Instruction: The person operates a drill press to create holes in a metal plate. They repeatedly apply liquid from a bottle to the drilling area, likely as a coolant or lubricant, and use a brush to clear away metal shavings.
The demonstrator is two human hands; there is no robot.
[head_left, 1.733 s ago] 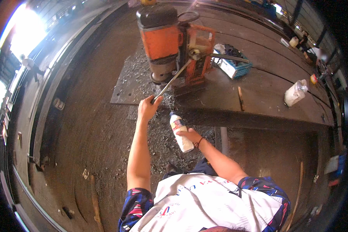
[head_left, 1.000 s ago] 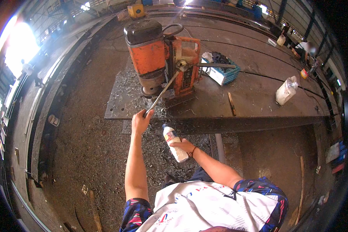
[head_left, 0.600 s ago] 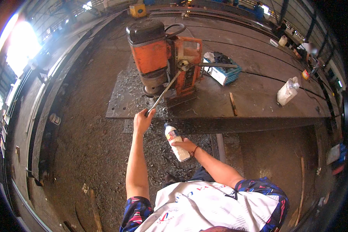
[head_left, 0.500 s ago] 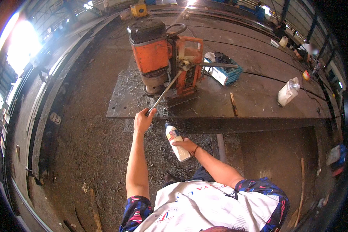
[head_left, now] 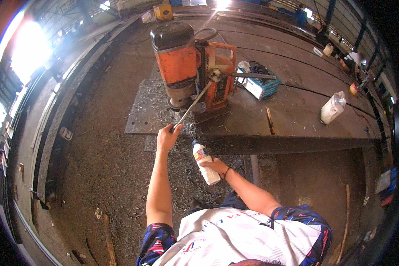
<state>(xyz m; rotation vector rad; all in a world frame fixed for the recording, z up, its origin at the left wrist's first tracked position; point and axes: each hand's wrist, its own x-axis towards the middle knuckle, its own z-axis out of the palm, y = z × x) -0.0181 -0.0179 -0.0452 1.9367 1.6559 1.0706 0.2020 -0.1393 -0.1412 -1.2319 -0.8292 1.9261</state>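
Observation:
An orange and black magnetic drill (head_left: 176,66) stands on a steel plate (head_left: 137,119) strewn with metal shavings. My left hand (head_left: 167,138) is closed round the end of one of the drill's feed handles (head_left: 194,105), which slants down toward me. In my right hand (head_left: 216,166) is a plastic bottle (head_left: 205,163) of milky white liquid with a dark cap and a coloured label. The bottle leans, its capped end pointing up at the plate's front edge, below the drill. The drill's cutting end is partly hidden behind the handle and its own housing.
Right of the drill lie a blue and white box (head_left: 260,84) with dark cloth on it and a thin wooden stick (head_left: 270,120). Farther right stands a whitish plastic jug (head_left: 332,107). Shavings cover the floor (head_left: 115,177). Another person (head_left: 354,57) is at the far right.
The whole view has shifted slightly, moving the scene a little to the right. My left hand stays on the feed handle and my right hand still holds the bottle.

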